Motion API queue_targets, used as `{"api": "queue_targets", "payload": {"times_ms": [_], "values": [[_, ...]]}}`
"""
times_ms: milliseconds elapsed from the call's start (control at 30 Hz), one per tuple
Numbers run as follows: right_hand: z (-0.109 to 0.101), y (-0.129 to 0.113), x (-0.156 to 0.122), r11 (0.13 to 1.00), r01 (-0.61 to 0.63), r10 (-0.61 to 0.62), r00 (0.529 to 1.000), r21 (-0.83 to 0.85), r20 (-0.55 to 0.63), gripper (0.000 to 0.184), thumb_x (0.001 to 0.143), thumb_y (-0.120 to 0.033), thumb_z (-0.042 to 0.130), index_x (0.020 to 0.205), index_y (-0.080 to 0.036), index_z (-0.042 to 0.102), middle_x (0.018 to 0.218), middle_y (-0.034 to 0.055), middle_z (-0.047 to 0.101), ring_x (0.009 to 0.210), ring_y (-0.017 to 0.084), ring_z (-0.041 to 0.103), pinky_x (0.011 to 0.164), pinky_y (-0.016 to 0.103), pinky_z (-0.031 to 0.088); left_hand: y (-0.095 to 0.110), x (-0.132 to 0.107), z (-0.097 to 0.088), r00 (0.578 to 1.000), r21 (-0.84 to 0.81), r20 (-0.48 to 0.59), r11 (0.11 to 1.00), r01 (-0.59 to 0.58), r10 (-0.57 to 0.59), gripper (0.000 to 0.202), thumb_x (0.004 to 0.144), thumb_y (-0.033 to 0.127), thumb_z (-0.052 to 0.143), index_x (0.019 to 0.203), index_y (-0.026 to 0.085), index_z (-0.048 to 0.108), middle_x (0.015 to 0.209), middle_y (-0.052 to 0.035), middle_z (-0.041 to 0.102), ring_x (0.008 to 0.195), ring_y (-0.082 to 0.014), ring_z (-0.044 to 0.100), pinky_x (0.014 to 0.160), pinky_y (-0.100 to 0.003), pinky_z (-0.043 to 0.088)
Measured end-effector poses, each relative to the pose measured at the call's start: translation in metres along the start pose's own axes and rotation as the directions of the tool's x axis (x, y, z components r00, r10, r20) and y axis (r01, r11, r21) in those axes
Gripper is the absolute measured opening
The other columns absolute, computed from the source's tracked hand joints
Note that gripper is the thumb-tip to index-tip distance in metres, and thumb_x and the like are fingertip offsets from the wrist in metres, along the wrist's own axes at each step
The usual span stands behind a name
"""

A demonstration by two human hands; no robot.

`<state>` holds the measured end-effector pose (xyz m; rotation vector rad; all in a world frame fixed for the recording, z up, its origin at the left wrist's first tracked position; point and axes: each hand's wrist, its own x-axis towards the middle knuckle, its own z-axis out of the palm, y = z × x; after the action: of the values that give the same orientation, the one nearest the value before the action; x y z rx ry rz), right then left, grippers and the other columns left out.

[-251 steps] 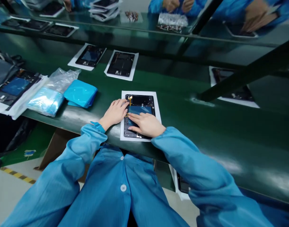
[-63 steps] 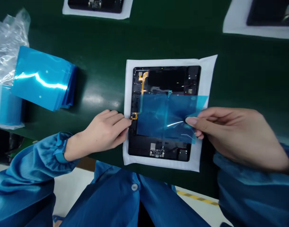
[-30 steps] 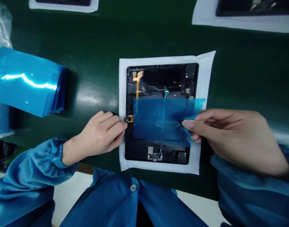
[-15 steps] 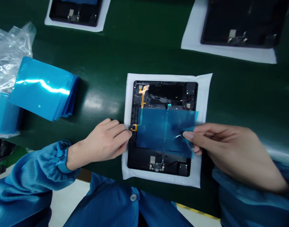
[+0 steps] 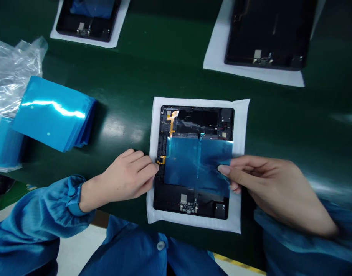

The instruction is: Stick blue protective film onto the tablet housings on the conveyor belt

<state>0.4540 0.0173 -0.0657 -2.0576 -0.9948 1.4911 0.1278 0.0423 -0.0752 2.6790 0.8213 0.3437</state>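
Observation:
An open tablet housing [image 5: 170,197], black with its inner parts showing, lies on a white foam sheet [image 5: 236,214] before me. Across its middle lies a translucent blue film [image 5: 190,165]; an orange flex cable [image 5: 172,124] runs along the upper left. My right hand [image 5: 265,184] pinches the film's right edge between thumb and fingers, over the housing's right side. My left hand [image 5: 129,172] is closed at the housing's left edge, its fingers curled against it; the fingertips are partly hidden.
To the left sits a stack of blue films [image 5: 52,111], beside a clear plastic bag [image 5: 17,73] with more films. Two more open housings lie on white sheets farther back, one at upper left [image 5: 63,27] and one at upper right [image 5: 268,34]. The table [image 5: 152,65] is green.
My right hand has shifted slightly left with the film's edge, and the film lies flatter, with less buckling near my thumb. My left hand stays at the housing's edge. The view has shifted slightly.

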Motion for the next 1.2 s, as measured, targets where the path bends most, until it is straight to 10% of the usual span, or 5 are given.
{"api": "queue_targets", "payload": {"times_ms": [467,700,933,1100,1200], "values": [[-0.002,0.009,0.0,0.998,0.027,-0.03,0.998,0.06,0.047,0.043,0.06,-0.051,0.101,0.085,-0.02,0.084,0.056,0.0043,0.07,0.048,0.018,0.062,0.053,0.032,0.057,0.0,0.0,-0.002,1.0,-0.018,-0.01,1.0,0.007,-0.007,0.009,0.103,0.012,0.06,0.099,0.017,0.067,0.087,-0.0044,0.071,0.075,-0.0187,0.059,0.065,-0.034,0.042],[0.002,0.006,-0.001,0.972,0.228,-0.226,0.973,0.049,-0.043,0.048,0.076,-0.058,0.094,0.104,-0.021,0.082,0.061,-0.0011,0.07,0.048,0.016,0.061,0.052,0.031,0.056,0.007,0.025,-0.011,0.995,0.122,-0.002,0.988,-0.097,0.098,0.018,0.108,0.018,0.058,0.116,0.014,0.073,0.094,-0.0054,0.072,0.082,-0.0207,0.061,0.069,-0.036,0.042],[-0.006,0.01,-0.013,0.771,0.578,-0.637,0.698,-0.269,-0.327,0.018,0.099,-0.044,0.079,0.098,-0.027,0.084,0.085,0.004,0.083,0.067,0.022,0.074,0.061,0.037,0.06,0.033,0.087,0.014,0.952,0.174,0.249,0.959,-0.224,0.177,0.048,0.11,0.013,0.047,0.153,0.029,0.064,0.121,-0.0095,0.073,0.111,-0.0259,0.067,0.09,-0.04,0.046],[0.01,0.015,-0.012,0.118,0.837,-0.899,0.319,-0.534,0.301,0.029,0.111,-0.038,0.062,0.113,-0.02,0.084,0.119,0.008,0.086,0.094,0.024,0.084,0.078,0.035,0.065,0.009,0.075,0.005,0.984,0.159,0.174,0.984,-0.077,0.049,0.039,0.106,0.014,0.049,0.139,0.021,0.07,0.121,-0.0119,0.072,0.114,-0.028,0.067,0.089,-0.041,0.05],[0.032,0.005,-0.001,-0.125,0.811,-0.745,0.303,-0.572,0.594,0.052,0.113,-0.054,0.053,0.142,-0.017,0.076,0.152,0.0122,0.072,0.084,0.023,0.082,0.067,0.036,0.062,-0.014,0.049,-0.006,0.991,0.171,-0.014,0.976,0.137,-0.136,0.038,0.105,0.016,0.052,0.139,0.02,0.068,0.135,-0.014,0.069,0.124,-0.0306,0.064,0.097,-0.045,0.054]]}}
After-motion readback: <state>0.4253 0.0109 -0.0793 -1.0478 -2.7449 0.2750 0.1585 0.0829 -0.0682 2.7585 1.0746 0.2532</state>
